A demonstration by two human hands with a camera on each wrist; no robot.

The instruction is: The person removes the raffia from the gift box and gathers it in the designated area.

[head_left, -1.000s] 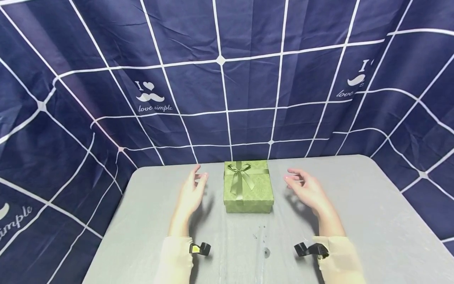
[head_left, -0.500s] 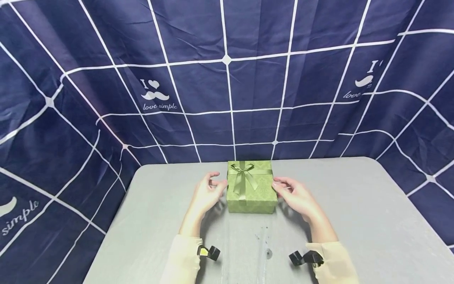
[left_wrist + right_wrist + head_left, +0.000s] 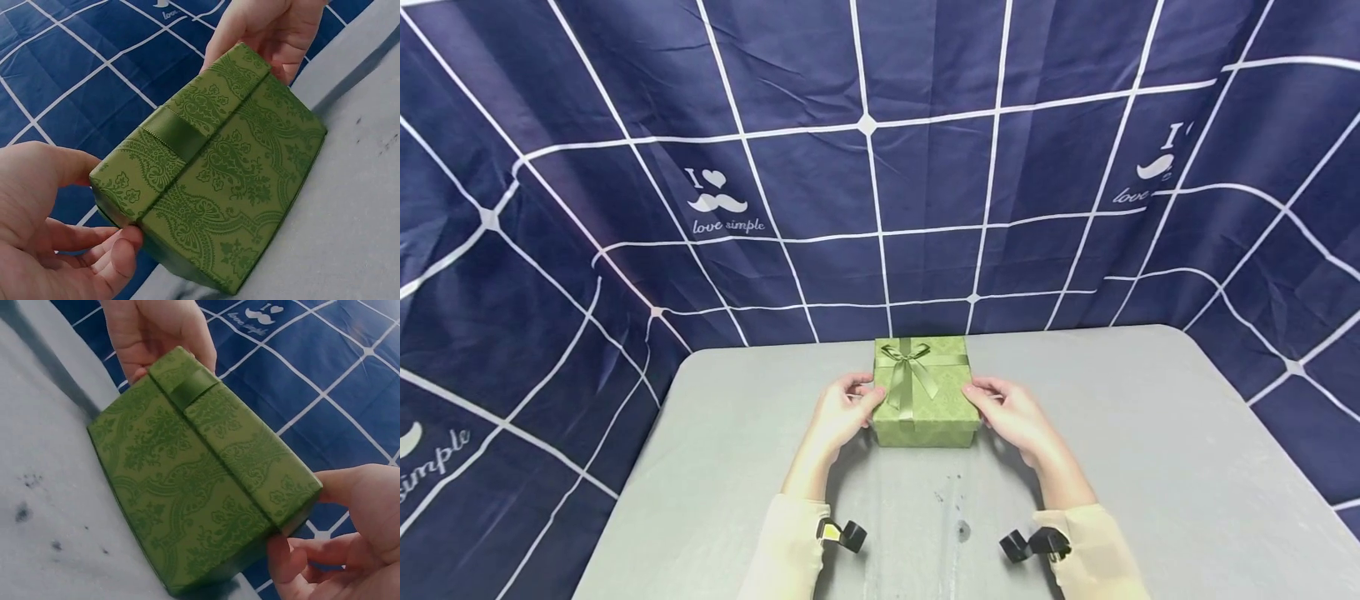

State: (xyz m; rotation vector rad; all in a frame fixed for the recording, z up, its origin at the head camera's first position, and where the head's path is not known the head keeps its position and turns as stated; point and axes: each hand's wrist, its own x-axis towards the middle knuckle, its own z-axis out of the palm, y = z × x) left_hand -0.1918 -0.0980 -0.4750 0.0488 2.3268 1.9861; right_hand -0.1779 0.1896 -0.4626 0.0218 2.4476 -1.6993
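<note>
Pinching the lid [image 3: 936, 392] from opposite sides, the left hand [image 3: 841, 415] and right hand [image 3: 1015, 417] share one grip; the green gift box [image 3: 925, 437] sits midway along the far edge of the desk [image 3: 760, 417]; bow [image 3: 906, 358] tied; lid on, seemingly not yet lifted.

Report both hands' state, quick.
Left hand: closed, holding the lid of the green box at its left side.
Right hand: closed, holding the same lid at its right side.

White-gridded navy fabric walls [image 3: 928, 179], white moustache print [image 3: 703, 203], round-cornered pale grey tabletop [image 3: 1187, 458], small dark smudge [image 3: 963, 530]
</note>
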